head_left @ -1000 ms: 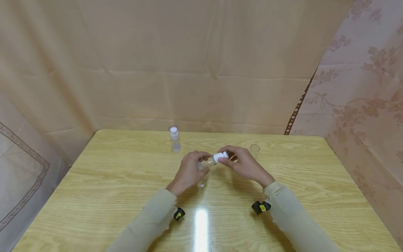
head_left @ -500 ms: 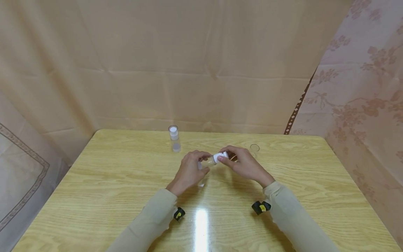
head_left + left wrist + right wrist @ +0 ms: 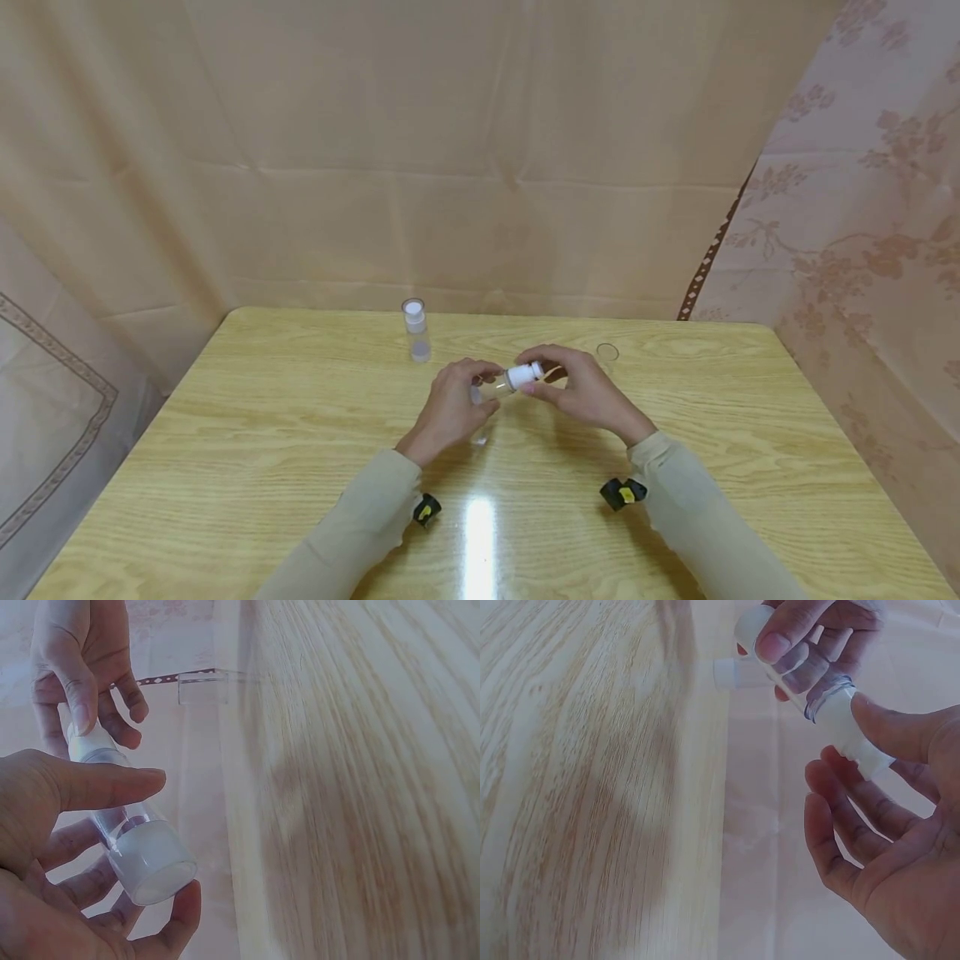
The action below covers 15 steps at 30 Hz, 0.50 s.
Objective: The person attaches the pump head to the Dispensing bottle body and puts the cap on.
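Observation:
A slim clear bottle with a white pump top is held tilted above the table. My left hand grips its body near the white base, thumb laid across the clear wall. At the other end, my right hand holds the white pump top, its thumb pressed on the side. The other right fingers curve loosely below it, and where each one touches is partly hidden. A clear cap stands on the table beyond the right hand.
A second clear bottle with a white top stands upright toward the back of the wooden table. Cloth curtains hang behind and at both sides. A bright light reflection lies near the front.
My right fingers and thumb have shifted slightly on the pump top, the thumb now lower and more of the white part showing. The left hand and bottle have stayed in place.

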Available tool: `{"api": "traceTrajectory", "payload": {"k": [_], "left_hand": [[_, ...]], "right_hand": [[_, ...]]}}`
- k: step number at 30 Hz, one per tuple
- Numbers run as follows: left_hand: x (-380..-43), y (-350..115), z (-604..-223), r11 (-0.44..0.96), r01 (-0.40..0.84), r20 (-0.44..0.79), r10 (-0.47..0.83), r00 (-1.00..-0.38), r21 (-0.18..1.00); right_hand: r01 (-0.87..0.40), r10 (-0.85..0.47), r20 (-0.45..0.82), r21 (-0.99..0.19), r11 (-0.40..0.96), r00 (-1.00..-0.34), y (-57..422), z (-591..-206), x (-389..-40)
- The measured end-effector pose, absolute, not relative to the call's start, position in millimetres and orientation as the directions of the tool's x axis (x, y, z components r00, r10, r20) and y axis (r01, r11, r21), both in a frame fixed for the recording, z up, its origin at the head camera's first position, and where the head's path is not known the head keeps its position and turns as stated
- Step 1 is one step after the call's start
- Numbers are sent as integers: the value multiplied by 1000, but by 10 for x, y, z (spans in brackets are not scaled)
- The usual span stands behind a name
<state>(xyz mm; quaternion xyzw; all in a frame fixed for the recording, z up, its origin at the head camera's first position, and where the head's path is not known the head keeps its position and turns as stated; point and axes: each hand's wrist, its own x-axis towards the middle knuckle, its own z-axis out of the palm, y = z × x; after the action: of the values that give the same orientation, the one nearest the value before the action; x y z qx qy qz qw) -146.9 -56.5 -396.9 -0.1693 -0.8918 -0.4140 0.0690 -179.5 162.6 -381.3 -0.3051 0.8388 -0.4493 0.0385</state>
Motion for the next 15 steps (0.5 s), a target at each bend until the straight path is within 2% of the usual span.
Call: {"api": "traceTrajectory", "payload": {"k": [15], "left_hand": [[-1471, -562, -3968, 609, 367, 274, 244, -930, 703]], "right_hand": [[-453, -543, 177, -781, 430, -821, 1630, -3807, -1796]]}}
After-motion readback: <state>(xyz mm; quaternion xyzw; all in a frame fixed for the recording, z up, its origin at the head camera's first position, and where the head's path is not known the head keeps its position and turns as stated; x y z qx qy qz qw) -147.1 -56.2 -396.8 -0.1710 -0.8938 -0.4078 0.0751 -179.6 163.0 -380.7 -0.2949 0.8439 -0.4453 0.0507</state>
